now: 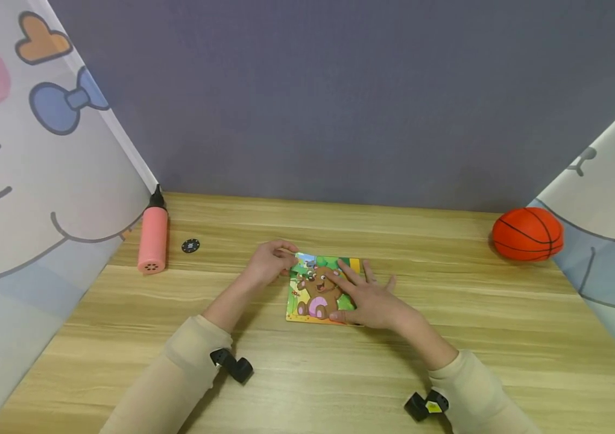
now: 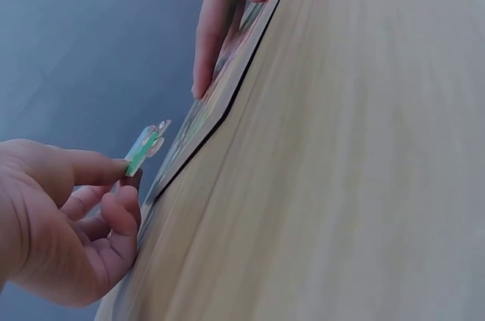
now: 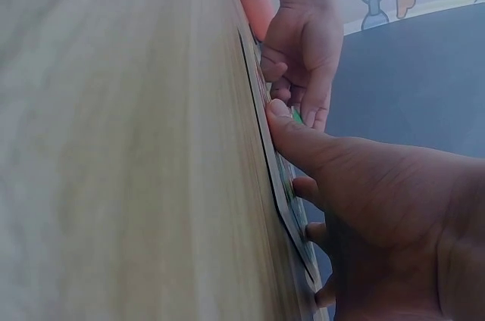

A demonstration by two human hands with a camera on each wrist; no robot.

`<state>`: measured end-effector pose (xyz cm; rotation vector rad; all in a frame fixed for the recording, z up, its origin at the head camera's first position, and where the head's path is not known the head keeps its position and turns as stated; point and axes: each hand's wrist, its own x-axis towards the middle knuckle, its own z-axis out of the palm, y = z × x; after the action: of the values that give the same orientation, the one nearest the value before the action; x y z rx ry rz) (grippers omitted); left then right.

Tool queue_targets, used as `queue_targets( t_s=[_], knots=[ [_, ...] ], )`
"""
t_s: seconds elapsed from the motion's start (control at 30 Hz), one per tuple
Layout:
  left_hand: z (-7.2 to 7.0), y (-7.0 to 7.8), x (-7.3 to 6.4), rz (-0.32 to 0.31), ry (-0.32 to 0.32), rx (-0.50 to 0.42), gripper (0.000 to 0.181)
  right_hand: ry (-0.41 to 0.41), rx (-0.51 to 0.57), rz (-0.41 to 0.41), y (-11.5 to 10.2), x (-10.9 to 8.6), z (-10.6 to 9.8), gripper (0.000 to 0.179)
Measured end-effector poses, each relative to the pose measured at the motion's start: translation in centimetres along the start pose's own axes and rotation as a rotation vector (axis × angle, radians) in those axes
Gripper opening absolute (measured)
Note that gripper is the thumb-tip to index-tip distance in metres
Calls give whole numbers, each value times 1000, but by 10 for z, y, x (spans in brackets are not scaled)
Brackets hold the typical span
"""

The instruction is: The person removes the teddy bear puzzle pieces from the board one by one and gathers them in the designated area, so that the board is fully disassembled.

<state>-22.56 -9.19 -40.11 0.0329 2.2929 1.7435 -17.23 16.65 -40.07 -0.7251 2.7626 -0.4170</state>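
Note:
A bear jigsaw puzzle (image 1: pixel 318 306) lies flat on the wooden table, with a bear against a green background. At its upper left corner, my left hand (image 1: pixel 269 263) pinches a small puzzle piece (image 2: pixel 142 150) between thumb and fingertips. In the left wrist view the piece is tilted, raised above the board's edge, its knobs toward the board. My right hand (image 1: pixel 374 303) rests on the right part of the puzzle with fingers spread, covering some of the picture. Its thumb (image 3: pixel 280 108) presses near the lower edge.
A pink hand pump (image 1: pixel 153 238) with a black nozzle lies at the far left of the table (image 1: pixel 307 386). Beside it is a black round chip (image 1: pixel 190 245). A red toy basketball (image 1: pixel 527 234) sits at the far right, near the printed side curtain. A grey partition (image 1: pixel 318 108) stands behind.

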Motion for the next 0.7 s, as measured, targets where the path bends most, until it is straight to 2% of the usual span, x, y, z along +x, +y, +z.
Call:
queue_targets(
  t_s=[0.33,0.7],
  knots=[
    [-20,-5,-5,9,6,-54,28,1,-3,-6,1,0,0,87],
    [-55,-17,-6,-53,74,-51,30,-10,1,0,2,0,2,88]
  ],
)
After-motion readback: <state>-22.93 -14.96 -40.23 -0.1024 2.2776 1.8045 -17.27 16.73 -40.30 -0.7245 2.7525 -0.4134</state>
